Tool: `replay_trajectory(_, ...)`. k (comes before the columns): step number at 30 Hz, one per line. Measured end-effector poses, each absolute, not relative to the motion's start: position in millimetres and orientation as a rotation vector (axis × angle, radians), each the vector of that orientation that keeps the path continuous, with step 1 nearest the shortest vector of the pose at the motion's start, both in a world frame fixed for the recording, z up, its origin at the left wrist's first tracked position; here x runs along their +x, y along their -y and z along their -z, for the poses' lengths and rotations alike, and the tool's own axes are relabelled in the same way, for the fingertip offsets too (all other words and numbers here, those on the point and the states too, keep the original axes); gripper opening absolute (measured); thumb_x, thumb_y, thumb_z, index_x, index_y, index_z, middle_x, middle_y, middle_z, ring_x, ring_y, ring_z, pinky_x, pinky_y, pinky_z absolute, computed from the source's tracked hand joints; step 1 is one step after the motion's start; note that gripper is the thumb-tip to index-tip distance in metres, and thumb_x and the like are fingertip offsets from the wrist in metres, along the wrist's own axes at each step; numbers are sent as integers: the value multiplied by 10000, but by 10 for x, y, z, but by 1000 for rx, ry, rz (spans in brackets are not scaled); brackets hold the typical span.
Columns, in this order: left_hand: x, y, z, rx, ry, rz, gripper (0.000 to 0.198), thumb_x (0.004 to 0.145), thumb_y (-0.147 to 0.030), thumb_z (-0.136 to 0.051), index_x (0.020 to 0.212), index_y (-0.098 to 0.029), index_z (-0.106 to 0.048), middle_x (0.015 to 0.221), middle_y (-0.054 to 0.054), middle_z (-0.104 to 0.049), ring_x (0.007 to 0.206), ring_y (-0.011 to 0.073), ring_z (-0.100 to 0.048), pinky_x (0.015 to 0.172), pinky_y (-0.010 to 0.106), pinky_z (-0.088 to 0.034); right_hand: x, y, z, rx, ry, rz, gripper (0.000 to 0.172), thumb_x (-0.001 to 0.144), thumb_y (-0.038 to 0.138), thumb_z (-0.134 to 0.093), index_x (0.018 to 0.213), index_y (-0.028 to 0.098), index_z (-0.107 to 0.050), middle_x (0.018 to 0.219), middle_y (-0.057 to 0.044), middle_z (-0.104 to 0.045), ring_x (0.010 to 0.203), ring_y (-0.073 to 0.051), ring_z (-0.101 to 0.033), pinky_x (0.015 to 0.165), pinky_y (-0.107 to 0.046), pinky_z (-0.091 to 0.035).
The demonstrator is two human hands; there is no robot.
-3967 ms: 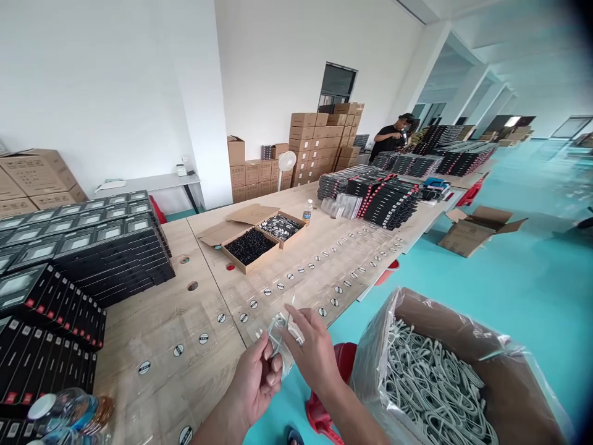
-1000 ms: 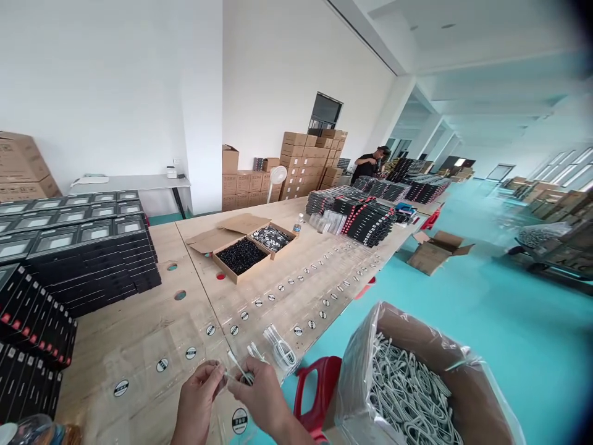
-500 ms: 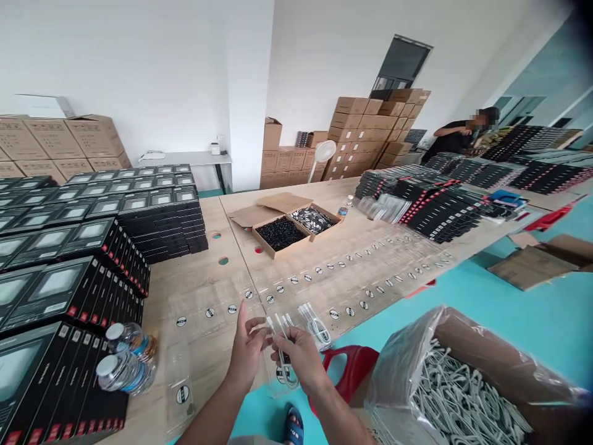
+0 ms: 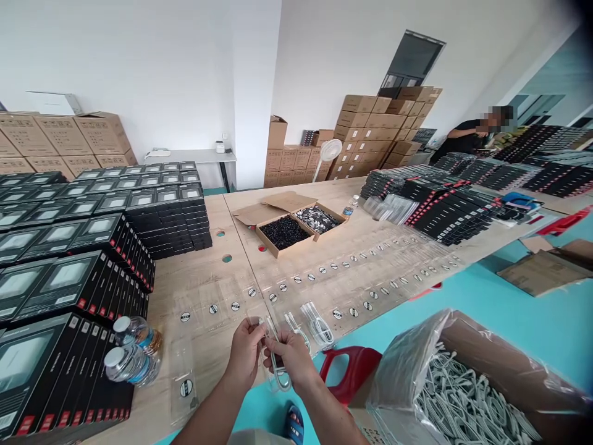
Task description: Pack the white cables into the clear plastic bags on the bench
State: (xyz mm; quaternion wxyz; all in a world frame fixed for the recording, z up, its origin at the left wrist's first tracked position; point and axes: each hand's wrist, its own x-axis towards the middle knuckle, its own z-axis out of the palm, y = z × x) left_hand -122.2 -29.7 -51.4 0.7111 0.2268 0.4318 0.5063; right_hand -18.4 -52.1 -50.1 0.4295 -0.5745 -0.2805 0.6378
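Note:
A looped white cable (image 4: 280, 378) hangs between my hands at the table's near edge, with clear plastic around its lower loop. My right hand (image 4: 293, 360) is closed round the cable's middle. Beside it, my left hand (image 4: 247, 351) pinches near the cable's upper end, apparently on the edge of the clear plastic bag; the fingertips are partly hidden. Just beyond my right hand, a folded white cable (image 4: 319, 326) lies on the table, and another cable (image 4: 296, 326) is partly covered by that hand. Clear plastic bags (image 4: 184, 364) with round black-and-white labels lie in rows.
Stacks of black boxes (image 4: 69, 278) and two water bottles (image 4: 132, 364) stand left. An open carton (image 4: 282, 247) holds small black parts. At right are a red stool (image 4: 354, 371) and a plastic-lined carton (image 4: 403, 371) full of cables. A person (image 4: 467, 136) works farther back.
My left fingers have closed in towards the cable's end, its thumb coming down from upright. Both hands hold the cable slightly more to the left, and the view has shifted a little.

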Motion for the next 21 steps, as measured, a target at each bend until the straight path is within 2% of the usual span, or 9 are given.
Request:
replay_trajectory(7,-1167,275,628,587,-1012,-1198,351,607,-395,-801,680,-185,-530,521,-56,-519,460,83,-448,453,221,-347,-159,520,568,-1450,735,-1578,412,589,509,-783,621,174,-546,568,6,-620,486,-142,-606,468,-248,-412)
replay_trajectory(12,-1140,224,740,516,-1046,-1260,325,595,-359,-810,703,-184,-559,538,-64,-524,475,86,-465,481,233,-370,-109,512,564,-1544,891,-1529,310,707,450,-680,655,200,-505,596,8,-620,525,-168,-629,480,-254,-402)
replay_trajectory(14,-1138,199,761,481,-1055,-1283,325,584,-345,-818,708,-185,-563,573,-53,-555,519,93,-502,522,240,-404,-105,530,549,-1700,1138,-1326,221,751,345,-640,653,203,-502,615,-8,-630,581,-188,-642,503,-258,-381)
replay_trajectory(18,-1142,160,778,414,-1053,-1229,330,563,-321,-833,682,-188,-555,586,-32,-578,527,105,-526,525,256,-409,-133,569,573,-2013,1676,-637,135,801,207,-613,679,197,-556,665,-60,-660,683,-217,-635,549,-278,-301)
replay_trajectory(21,-1164,143,778,384,-1050,-1163,325,550,-285,-834,657,-191,-542,549,-31,-564,481,105,-509,486,255,-379,-140,576,644,-2090,1766,-569,115,814,218,-638,712,197,-590,684,-71,-673,684,-222,-633,547,-279,-276)
